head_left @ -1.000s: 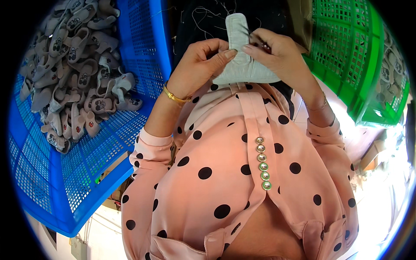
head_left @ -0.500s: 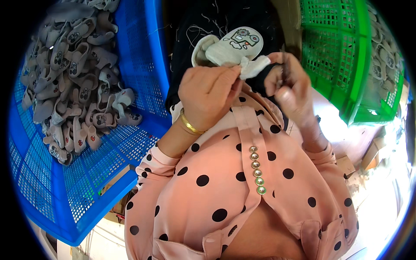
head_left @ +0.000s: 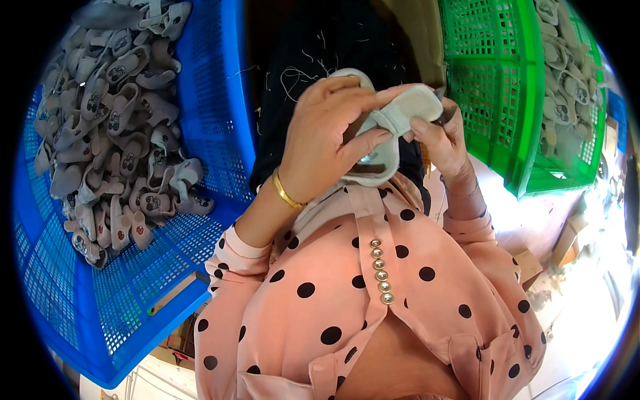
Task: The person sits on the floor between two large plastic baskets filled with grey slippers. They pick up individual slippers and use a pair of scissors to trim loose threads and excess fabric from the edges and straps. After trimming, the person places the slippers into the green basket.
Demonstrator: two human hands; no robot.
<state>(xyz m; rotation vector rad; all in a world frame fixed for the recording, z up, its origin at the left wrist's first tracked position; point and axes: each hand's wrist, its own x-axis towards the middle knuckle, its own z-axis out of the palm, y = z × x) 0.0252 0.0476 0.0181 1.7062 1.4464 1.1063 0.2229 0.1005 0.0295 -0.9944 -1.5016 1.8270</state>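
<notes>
A small pale-grey fabric shoe (head_left: 383,170) is held over my lap, its strap (head_left: 415,110) standing out to the right. My left hand (head_left: 330,127) is closed around the shoe's side, thumb lying across it near the strap's base. With its thumb, my right hand (head_left: 440,137) pinches the strap's edge. A dark, narrow tool (head_left: 440,95), possibly thread snips, is tucked in that same hand; its tip shows behind the strap's end and the rest is hidden by my fingers.
To my left is a large blue plastic crate (head_left: 223,87) with a heap of similar grey shoes (head_left: 123,127). A green crate (head_left: 493,87) with more shoes (head_left: 567,87) stands to the right. Loose threads (head_left: 293,77) lie on my dark trousers. Cardboard boxes (head_left: 573,233) sit lower right.
The shoe has been turned over and brought nearer to my body, so its printed toe no longer shows. My right hand has come to the strap, which now extends to the right.
</notes>
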